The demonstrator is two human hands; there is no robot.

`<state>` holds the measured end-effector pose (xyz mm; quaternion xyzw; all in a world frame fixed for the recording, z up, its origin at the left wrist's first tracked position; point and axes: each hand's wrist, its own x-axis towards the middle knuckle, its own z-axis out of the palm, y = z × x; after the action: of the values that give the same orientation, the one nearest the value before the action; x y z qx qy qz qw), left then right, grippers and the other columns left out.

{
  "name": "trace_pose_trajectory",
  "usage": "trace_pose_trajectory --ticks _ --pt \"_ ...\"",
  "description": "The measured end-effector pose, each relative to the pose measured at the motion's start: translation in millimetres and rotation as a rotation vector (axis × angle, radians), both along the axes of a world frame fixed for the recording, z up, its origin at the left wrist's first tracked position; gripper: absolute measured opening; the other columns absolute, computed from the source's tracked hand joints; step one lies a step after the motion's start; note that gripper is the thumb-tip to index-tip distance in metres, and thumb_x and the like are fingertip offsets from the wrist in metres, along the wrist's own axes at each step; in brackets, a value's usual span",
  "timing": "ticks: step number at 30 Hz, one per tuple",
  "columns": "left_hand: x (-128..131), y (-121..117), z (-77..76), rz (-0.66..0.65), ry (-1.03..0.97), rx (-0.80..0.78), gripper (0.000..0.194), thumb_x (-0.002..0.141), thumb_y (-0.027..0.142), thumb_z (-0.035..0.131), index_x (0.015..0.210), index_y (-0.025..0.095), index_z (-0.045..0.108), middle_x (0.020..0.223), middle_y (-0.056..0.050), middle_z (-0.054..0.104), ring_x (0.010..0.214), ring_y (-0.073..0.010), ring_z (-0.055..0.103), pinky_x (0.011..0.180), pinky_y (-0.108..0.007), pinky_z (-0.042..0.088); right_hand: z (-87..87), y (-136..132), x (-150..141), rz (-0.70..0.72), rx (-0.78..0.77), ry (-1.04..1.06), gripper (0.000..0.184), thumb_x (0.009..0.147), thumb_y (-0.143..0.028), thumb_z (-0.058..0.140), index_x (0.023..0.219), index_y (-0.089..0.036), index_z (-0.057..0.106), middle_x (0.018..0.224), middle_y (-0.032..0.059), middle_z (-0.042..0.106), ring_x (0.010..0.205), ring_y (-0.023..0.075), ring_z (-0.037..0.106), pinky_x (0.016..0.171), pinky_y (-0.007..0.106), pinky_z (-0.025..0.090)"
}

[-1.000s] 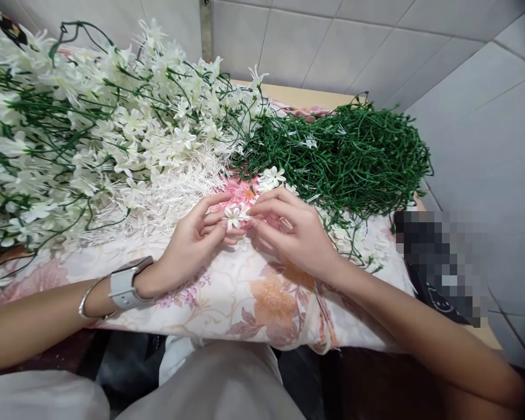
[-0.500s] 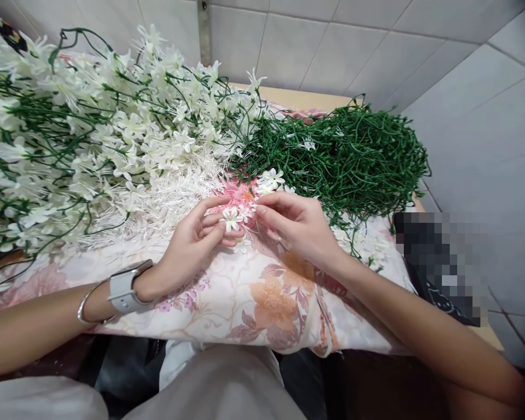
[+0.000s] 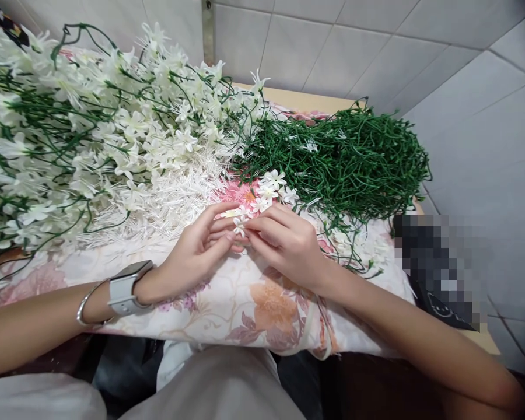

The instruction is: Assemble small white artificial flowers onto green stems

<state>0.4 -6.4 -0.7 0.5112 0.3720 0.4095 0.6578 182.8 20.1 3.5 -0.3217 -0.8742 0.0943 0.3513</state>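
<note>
Left hand [image 3: 196,251] and right hand [image 3: 284,245]: fingertips meeting, both pinching one small white flower [image 3: 240,224] above the floral cloth [image 3: 245,303]. Just beyond: loose white blossoms [image 3: 271,189]. Left: heap of flowered stems [image 3: 91,134]. Right: pile of bare green stems [image 3: 350,160].

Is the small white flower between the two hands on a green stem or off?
Off, apparently: the small white flower sits pinched between fingertips of left hand and right hand; no stem shows.
</note>
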Motion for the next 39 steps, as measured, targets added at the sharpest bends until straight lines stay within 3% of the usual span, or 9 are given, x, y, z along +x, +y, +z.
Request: trace_pose_trajectory --ticks 7,13,17,19,23,26,28,30,39 --pt "-0.1 -0.6 2.1 -0.062 -0.026 0.049 0.044 0.091 0.017 0.051 0.132 0.028 0.039 0.134 -0.007 0.051 0.115 -0.0188 0.055 0.091 -0.026 0.052 5.3 -3.4 0.2 -0.068 -0.088 0.158 0.009 0.083 -0.012 0.054 0.079 -0.013 0.062 0.087 0.0106 0.06 0.084 0.0189 0.057 0.072 0.034 0.047" --pt "-3.9 -0.6 2.2 -0.16 -0.085 0.021 0.053 0.092 0.014 0.046 0.139 0.033 0.03 0.146 -0.007 0.036 0.12 -0.0231 0.052 0.092 -0.031 0.052 -1.9 -2.4 -1.4 -0.092 -0.629 0.478 0.003 0.079 -0.016 0.061 0.079 -0.018 0.058 0.104 0.0075 0.063 0.098 0.0178 0.06 0.083 0.034 0.048" --pt "-4.1 -0.6 3.0 -0.18 -0.122 -0.014 0.054 0.092 0.012 0.045 0.138 0.037 0.032 0.148 -0.003 0.034 0.115 -0.0206 0.056 0.092 -0.032 0.051 -6.5 -1.6 -5.0 -0.063 -0.992 0.723 0.01 0.074 -0.02 0.066 0.074 -0.017 0.057 0.08 0.0008 0.062 0.073 0.011 0.06 0.065 0.024 0.049" --pt "-3.9 -0.9 4.3 -0.183 -0.109 -0.022 0.056 0.091 0.012 0.046 0.138 0.038 0.032 0.149 -0.003 0.032 0.114 -0.0208 0.057 0.091 -0.032 0.053 -6.9 -0.8 -5.9 -0.043 -1.092 0.79 0.011 0.072 -0.02 0.068 0.073 -0.017 0.057 0.069 -0.0027 0.058 0.062 0.0081 0.056 0.056 0.021 0.046" --pt "-2.5 1.7 6.7 -0.002 -0.038 -0.006 0.051 0.089 0.018 0.052 0.136 0.034 0.038 0.147 -0.006 0.035 0.099 -0.0195 0.065 0.076 -0.028 0.057 -5.8 0.8 -5.5 -0.081 -1.05 0.816 0.012 0.07 -0.019 0.07 0.07 -0.017 0.058 0.064 -0.0039 0.057 0.057 0.0067 0.051 0.052 0.019 0.042" --pt "-1.2 6.1 7.3 0.144 0.003 -0.031 0.037 0.087 0.022 0.056 0.124 0.022 0.05 0.123 -0.009 0.059 0.078 -0.0139 0.067 0.065 -0.023 0.057 -4.5 0.4 -4.7 -0.068 -0.983 0.782 0.012 0.069 -0.018 0.07 0.07 -0.017 0.058 0.065 -0.0037 0.057 0.059 0.007 0.051 0.054 0.02 0.042" --pt "-0.8 7.9 7.0 0.12 0.033 -0.078 0.025 0.086 0.024 0.058 0.11 0.016 0.056 0.091 -0.006 0.07 0.067 -0.0119 0.065 0.062 -0.021 0.055 -3.8 -0.9 -4.3 -0.029 -0.966 0.759 0.011 0.071 -0.018 0.07 0.071 -0.017 0.059 0.068 -0.0031 0.058 0.061 0.0073 0.053 0.056 0.02 0.043" --pt "-0.6 8.2 6.5 0.065 0.057 -0.107 0.018 0.085 0.025 0.059 0.099 0.015 0.057 0.071 -0.002 0.068 0.062 -0.011 0.063 0.06 -0.02 0.053 -3.3 -2.6 -4.0 0.007 -0.949 0.741 0.01 0.072 -0.017 0.069 0.074 -0.017 0.059 0.071 -0.0028 0.058 0.064 0.0074 0.054 0.059 0.02 0.044" --pt "0.7 7.9 6.4 0.082 0.06 -0.085 0.019 0.077 0.026 0.068 0.089 0.015 0.058 0.071 0.0 0.064 0.064 -0.0116 0.062 0.055 -0.02 0.052 -0.6 -6.3 -3.6 0.042 -0.908 0.692 0.006 0.076 -0.013 0.065 0.079 -0.017 0.062 0.075 -0.0016 0.061 0.068 0.0082 0.058 0.062 0.02 0.048"
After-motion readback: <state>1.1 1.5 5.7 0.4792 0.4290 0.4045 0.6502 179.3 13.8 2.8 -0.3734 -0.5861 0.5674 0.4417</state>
